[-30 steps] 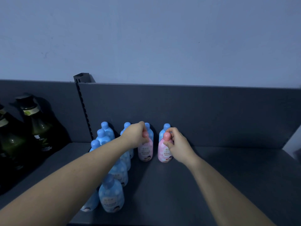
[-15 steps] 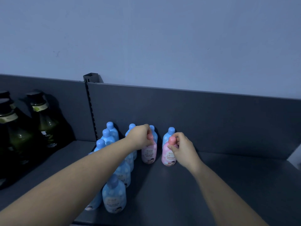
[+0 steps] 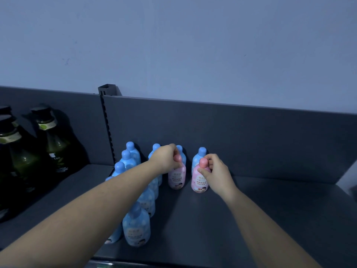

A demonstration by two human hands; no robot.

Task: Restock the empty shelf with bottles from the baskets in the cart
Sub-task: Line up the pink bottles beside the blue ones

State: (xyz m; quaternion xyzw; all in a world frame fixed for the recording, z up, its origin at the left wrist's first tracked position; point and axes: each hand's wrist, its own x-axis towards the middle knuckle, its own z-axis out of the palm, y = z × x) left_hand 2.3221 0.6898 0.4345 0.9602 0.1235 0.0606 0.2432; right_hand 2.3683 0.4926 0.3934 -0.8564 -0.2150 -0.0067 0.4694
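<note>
- Two pink bottles, the left pink bottle [image 3: 176,178] and the right pink bottle [image 3: 200,183], stand upright on the shelf [image 3: 270,209] near its back panel [image 3: 241,142], to the right of the rows of blue bottles [image 3: 136,229]. We find no shift of either against the blue ones over the last second.
- We note the left hand [image 3: 166,158] still pinching the left pink bottle at its cap, fingers curled.
- We note the right hand [image 3: 216,171] still on the right pink bottle, with the thumb on its shoulder and the fingers curled behind the cap. The cap shows more than a second ago, so we judge the grip to be easing.
- We judge both bottles placed and release pending. Most of the shelf toward its right edge is not yet filled.
- Each pink bottle has a rounded pink cap, a pale pink body and a label facing the front edge. We cannot read the print.
- Dark green bottles [image 3: 52,144] occupy the neighbouring bay beyond the left edge.
</note>
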